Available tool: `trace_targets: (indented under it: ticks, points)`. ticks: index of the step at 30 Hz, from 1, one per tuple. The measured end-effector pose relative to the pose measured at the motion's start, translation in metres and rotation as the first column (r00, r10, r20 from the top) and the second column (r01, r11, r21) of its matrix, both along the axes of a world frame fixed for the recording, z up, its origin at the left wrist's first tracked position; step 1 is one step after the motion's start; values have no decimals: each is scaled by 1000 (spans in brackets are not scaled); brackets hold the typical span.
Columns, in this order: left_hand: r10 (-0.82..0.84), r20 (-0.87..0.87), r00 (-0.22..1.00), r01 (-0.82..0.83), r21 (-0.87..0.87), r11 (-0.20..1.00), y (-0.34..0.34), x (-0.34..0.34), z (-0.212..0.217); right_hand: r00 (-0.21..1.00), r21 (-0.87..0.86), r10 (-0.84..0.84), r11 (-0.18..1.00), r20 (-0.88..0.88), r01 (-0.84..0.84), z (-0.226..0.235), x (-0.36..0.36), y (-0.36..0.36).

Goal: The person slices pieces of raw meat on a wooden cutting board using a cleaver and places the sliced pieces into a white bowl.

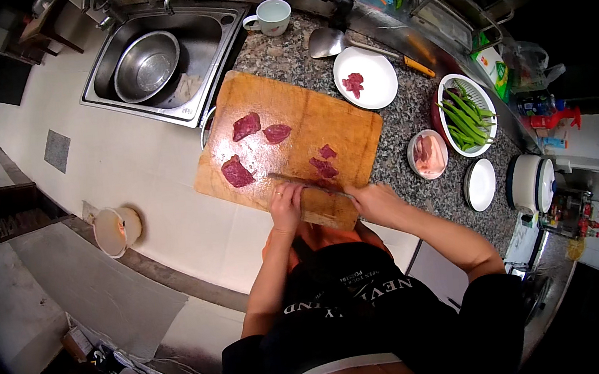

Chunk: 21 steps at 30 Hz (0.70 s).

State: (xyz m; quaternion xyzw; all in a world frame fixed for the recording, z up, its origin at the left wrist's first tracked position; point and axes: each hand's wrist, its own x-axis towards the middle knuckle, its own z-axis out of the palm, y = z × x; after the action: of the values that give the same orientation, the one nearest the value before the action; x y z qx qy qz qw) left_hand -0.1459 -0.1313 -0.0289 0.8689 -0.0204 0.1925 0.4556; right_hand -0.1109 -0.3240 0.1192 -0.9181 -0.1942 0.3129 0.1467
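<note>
A wooden cutting board [254, 94] lies in front of me with red raw meat on it. Larger chunks of meat [237, 171] are on its left half. Small slices of meat [323, 167] lie near the right side. My right hand [377, 202] grips the handle end of a knife [314, 185], seen nearly edge-on across the near part of the board. Beside the blade, at its left part, is my left hand [286, 204], its fingers bunched against the blade; whatever is under them is hidden. A white plate [379, 91] with a few meat pieces touches the board's far right corner.
A steel sink [200, 74] with a metal basin [147, 66] is at the far left. Behind the board are a mug [273, 18] and a spatula [327, 42]. Right are green peppers [467, 119] in a basket, a bowl of pale meat [428, 154], white dishes [481, 185] and a pot [526, 183].
</note>
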Motion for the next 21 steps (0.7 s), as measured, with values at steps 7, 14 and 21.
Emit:
trace_targets:
  ticks: [7,14,21]
  points:
    - [30,-30,999,-30,12,999,-1,-2,-1,1000,42,2,999,-5,-1,-2,-11,-18]
    - [54,-31,998,-54,-13,998,-2,1,2,1000,76,-5,997,17,3,-25,-7,-7]
    - [30,-31,999,-31,-32,999,-2,1,6,1000,112,-19,993,-19,21,-39,2,18]
